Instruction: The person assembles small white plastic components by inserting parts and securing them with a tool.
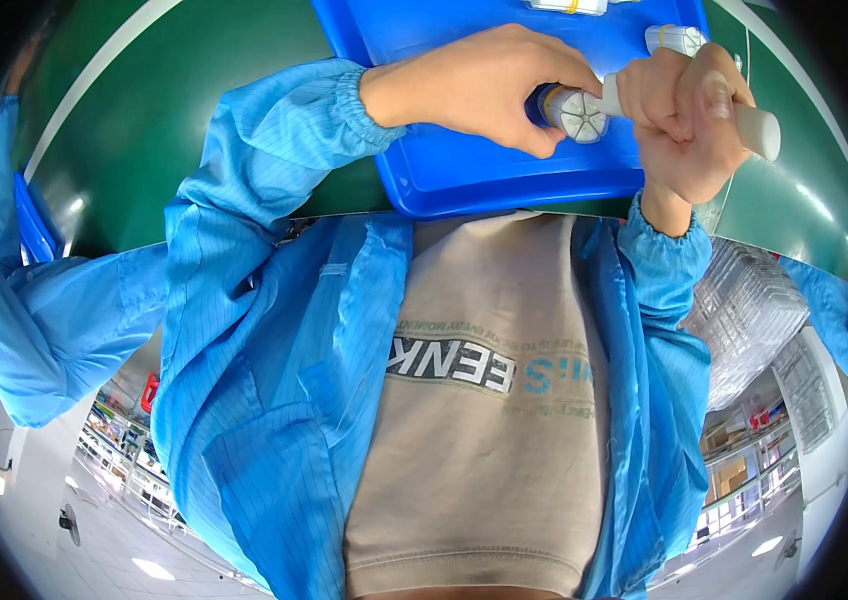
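Bundle [583, 116] gripped in left hand [494, 85], cylinder [761, 134] in right hand [686, 125], tray rim [529, 190] beneath, table [174, 120] stretching leftward

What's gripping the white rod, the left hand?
No, the right hand grips the white rod; the left hand holds a yellow-banded bundle.

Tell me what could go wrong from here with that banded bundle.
The white rod in the right hand has its near end close to the banded bundle; a slip might knock the left hand. If the left hand's grip loosens, the bundle could drop into the blue tray.
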